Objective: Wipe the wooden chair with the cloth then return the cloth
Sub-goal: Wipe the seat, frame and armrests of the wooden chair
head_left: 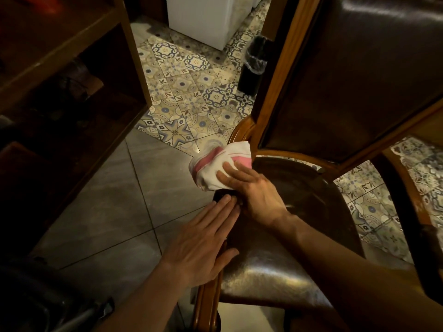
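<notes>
Cloth point(217, 167): white with pink stripes, bunched at far left corner of wooden chair point(271, 92) seat, just below junction of backrest post and seat rail. Pressed down under fingertips of right hand point(254, 195); bulk of cloth projects beyond fingers toward floor point(100, 212), overhanging seat edge.

Right grip: fingers extended and laid flat over near part of cloth, pinning it against chair rather than wrapping it; thumb hidden, so full closure cannot be told. Wrist bent, forearm entering from lower right and crossing dark glossy seat cushion.

Left hand point(206, 243): open, palm down, fingers straight and together, resting on left seat rail just nearer than cloth; fingertips close to right hand, not touching cloth. Thumb lying on cushion edge. Forearm entering from bottom centre.

Writing or labels: none legible on cloth or chair.

Surroundings: patterned tiles beyond chair, plain grey tiles beneath hands; black bin point(254, 65) with clear liner by backrest post; white cabinet point(203, 17) at top; dark wooden shelving point(60, 56) at left.
</notes>
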A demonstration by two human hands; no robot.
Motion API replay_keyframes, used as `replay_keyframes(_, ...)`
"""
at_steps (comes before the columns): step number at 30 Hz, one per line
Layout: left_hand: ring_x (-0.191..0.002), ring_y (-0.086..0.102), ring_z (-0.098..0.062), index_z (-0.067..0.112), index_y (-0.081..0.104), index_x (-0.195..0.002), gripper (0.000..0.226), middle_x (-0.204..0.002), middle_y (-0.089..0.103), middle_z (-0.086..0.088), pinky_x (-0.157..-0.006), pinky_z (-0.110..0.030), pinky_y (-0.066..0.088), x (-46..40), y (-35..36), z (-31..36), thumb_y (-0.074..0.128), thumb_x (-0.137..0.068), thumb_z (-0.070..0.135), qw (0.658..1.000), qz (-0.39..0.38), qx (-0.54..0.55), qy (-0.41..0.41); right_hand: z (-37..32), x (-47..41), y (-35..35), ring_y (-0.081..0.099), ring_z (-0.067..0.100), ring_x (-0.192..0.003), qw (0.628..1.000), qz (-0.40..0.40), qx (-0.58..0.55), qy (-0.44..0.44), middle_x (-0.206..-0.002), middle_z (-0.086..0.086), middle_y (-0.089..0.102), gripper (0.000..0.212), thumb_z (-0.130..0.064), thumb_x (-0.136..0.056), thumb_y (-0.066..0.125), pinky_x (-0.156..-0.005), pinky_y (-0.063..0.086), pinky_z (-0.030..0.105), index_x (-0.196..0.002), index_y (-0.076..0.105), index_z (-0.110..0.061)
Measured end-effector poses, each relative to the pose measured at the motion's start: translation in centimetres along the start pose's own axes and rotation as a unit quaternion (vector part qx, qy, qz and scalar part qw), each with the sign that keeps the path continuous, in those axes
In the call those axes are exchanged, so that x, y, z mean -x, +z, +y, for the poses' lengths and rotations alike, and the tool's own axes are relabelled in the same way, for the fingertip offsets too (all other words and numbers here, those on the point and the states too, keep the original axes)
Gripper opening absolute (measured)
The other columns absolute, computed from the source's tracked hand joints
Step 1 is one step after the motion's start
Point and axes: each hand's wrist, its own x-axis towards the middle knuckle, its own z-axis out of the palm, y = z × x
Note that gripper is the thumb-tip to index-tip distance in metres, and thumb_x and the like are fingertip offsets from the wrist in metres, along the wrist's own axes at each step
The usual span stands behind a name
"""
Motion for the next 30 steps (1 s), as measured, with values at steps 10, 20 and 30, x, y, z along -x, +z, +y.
replay_keyframes(10,-0.153,-0.009,-0.018,0.015,-0.005,-0.158,0.083,-0.168,-0.007,-0.007,-0.124,-0.041,0.008,1.0,-1.0,0.2,0.023,-0.098,0.065,0.993,0.039,0.024,-0.110,-1.2,1.4,-0.5,0.019,0.013,-0.150,0.998,0.001,-0.058,0.017,-0.160,-0.012,0.030,0.074,-0.007,-0.088,0.067,-0.115,0.031,0.043,-0.150,0.038,-0.035)
replay_keyframes(20,-0.147,0.029,-0.016,0.025,0.037,-0.149,0.070,-0.159,0.036,0.002,-0.117,-0.031,0.020,-3.7,-4.7,-1.9,0.060,-0.089,0.052,0.992,0.036,0.041,-0.115,-1.6,4.0,-1.9,0.061,0.011,-0.115,0.963,0.015,-0.260,0.073,-0.122,-0.009,0.067,0.055,0.010,-0.074,0.067,-0.097,0.051,0.036,-0.113,0.066,-0.030)
replay_keyframes(30,-0.110,0.062,-0.014,0.035,0.045,-0.135,0.042,-0.126,0.063,0.010,-0.086,-0.033,0.050,-6.0,-11.7,0.4,0.056,-0.095,0.027,1.000,-0.007,0.014,0.000,-3.4,8.2,-6.4,0.059,0.011,-0.101,0.938,0.072,-0.289,0.176,-0.114,-0.010,0.059,0.052,-0.006,-0.074,0.070,-0.084,0.054,0.040,-0.113,0.051,-0.034)
